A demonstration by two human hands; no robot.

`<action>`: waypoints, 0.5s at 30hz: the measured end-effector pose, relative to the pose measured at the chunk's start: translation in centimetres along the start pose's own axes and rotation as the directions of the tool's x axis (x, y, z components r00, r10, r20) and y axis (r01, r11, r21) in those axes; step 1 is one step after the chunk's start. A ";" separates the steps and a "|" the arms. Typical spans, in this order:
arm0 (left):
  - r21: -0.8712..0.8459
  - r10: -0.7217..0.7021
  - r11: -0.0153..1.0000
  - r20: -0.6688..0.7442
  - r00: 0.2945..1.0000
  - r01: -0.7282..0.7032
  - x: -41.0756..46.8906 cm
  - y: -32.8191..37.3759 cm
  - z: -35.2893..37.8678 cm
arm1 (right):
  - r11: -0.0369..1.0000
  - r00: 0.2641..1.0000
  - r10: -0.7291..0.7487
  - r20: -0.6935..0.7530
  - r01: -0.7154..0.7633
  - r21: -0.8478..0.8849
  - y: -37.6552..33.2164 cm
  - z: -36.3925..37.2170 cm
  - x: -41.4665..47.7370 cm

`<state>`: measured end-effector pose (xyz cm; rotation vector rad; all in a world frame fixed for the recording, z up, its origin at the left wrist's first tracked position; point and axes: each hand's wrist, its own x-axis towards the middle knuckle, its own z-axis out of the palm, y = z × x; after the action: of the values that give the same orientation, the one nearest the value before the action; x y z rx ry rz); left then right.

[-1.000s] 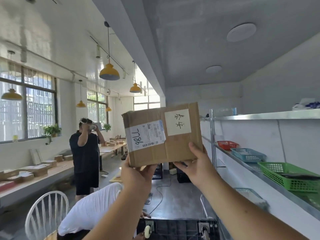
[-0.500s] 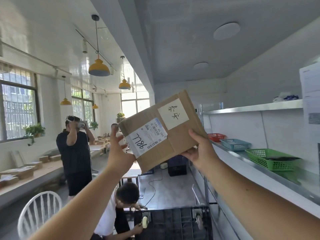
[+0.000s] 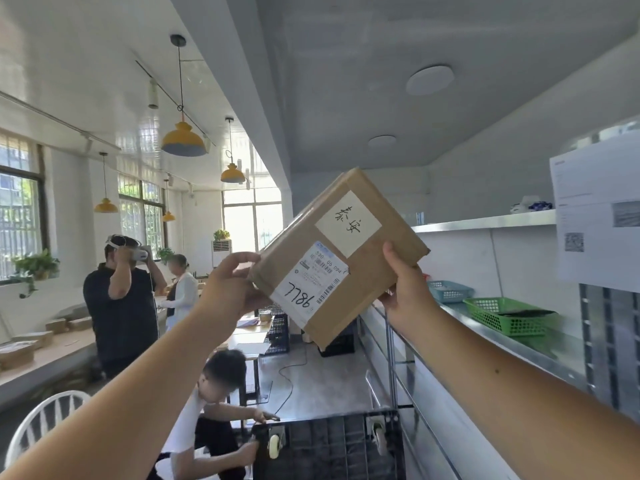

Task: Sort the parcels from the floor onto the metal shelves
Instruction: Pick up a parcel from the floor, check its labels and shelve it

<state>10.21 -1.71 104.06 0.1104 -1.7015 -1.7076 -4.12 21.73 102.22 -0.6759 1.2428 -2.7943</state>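
Note:
I hold a flat brown cardboard parcel up at head height, tilted with its right side raised. It carries a white shipping label with "7786" written upside down and a white sticker with handwritten characters. My left hand grips its left corner. My right hand grips its lower right edge. The metal shelves run along the wall to the right of the parcel.
On the middle shelf stand a green basket and a blue basket. A printed sheet hangs on a shelf post at right. Below, a person crouches at an upturned black wheeled cart. Two people stand at left; a white chair sits lower left.
The parcel has turned clockwise to a steeper tilt and shifted right toward the shelves. My left hand moved from under it to its left corner. My view swung right.

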 end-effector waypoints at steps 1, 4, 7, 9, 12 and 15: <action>-0.101 -0.075 0.992 0.015 0.997 0.076 -0.2 -0.1 0.1 | 1.000 1.000 -0.008 0.002 0.008 -0.027 -0.3 0.0 -0.5; -0.233 -0.196 0.949 0.082 0.977 0.210 -0.8 -0.8 0.5 | 0.996 1.000 0.026 0.004 -0.025 -0.091 -0.9 -0.3 -1.7; -0.221 -0.272 0.932 0.092 0.958 0.286 -1.3 -1.5 1.5 | 0.993 0.994 0.064 0.090 -0.055 -0.103 -1.1 -0.5 -2.6; -0.157 -0.380 0.904 0.133 0.915 0.398 -1.8 -1.5 2.1 | 0.993 0.990 0.054 0.130 -0.040 -0.110 -1.5 -0.5 -3.1; 0.042 -0.484 0.872 0.215 0.848 0.487 -3.6 -0.7 3.3 | 0.981 0.988 0.063 0.139 -0.036 -0.193 -2.4 -1.0 -4.2; 0.160 -0.493 0.870 0.244 0.835 0.466 -6.2 -0.1 4.8 | 0.967 0.990 0.064 0.123 -0.031 -0.253 -3.3 -2.1 -5.6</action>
<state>12.27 5.57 102.06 0.3890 -2.0942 -2.0837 0.64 26.53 101.18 -0.8129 1.5780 -2.5318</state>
